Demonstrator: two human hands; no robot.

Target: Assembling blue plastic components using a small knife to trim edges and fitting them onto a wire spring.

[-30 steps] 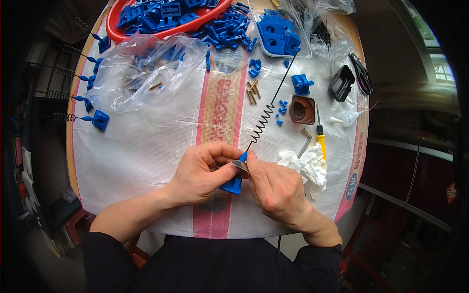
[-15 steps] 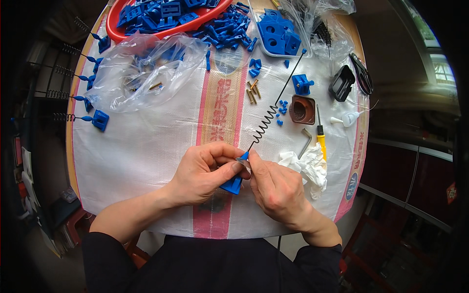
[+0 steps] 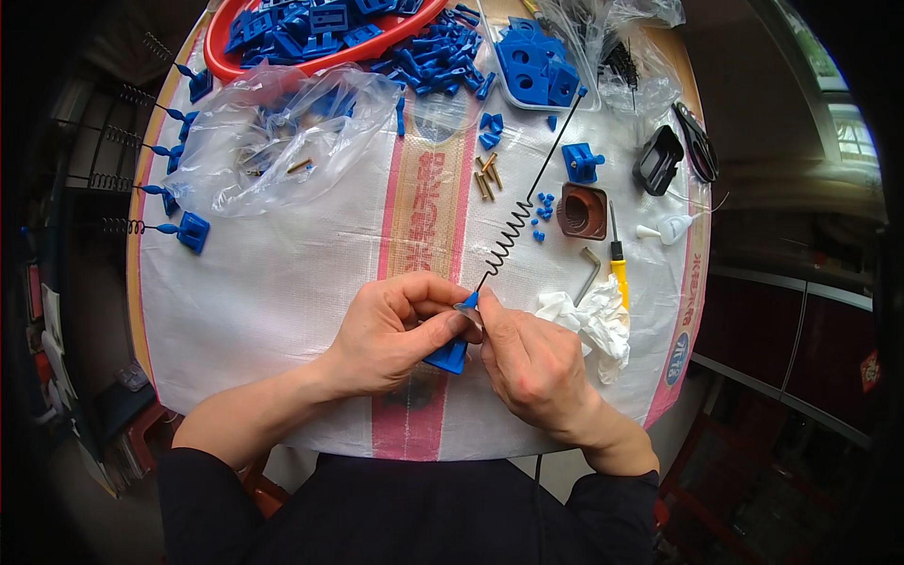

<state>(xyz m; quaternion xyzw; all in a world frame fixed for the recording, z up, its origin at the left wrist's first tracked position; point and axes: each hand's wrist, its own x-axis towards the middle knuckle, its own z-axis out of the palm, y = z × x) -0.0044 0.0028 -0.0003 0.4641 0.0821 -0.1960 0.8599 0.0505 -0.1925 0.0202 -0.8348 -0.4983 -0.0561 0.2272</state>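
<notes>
Close together near the front of the table, both my hands work on one blue plastic piece. My left hand (image 3: 381,330) is closed on it, thumb and fingers pinching around the blue tapered sleeve (image 3: 472,300). A flat blue base (image 3: 447,358) shows below those fingers. My right hand (image 3: 541,363) is closed at the sleeve, its index finger pressed against the side. A thin whitish scrap lies between the fingertips, too small to name. From the sleeve a black coiled wire (image 3: 509,241) runs up and right, ending in a small blue tip (image 3: 581,91).
Further back are a red basin (image 3: 215,52) of blue parts, a plastic bag (image 3: 245,160) and a clear box (image 3: 589,94). Brass pins (image 3: 485,179), a brown cup (image 3: 603,226), a yellow screwdriver (image 3: 619,268), a hex key (image 3: 589,275), crumpled tissue (image 3: 607,339) and scissors (image 3: 695,146) lie rightward.
The far end of the coiled wire has swung slightly up and left. My hands keep nearly the same place and grip.
</notes>
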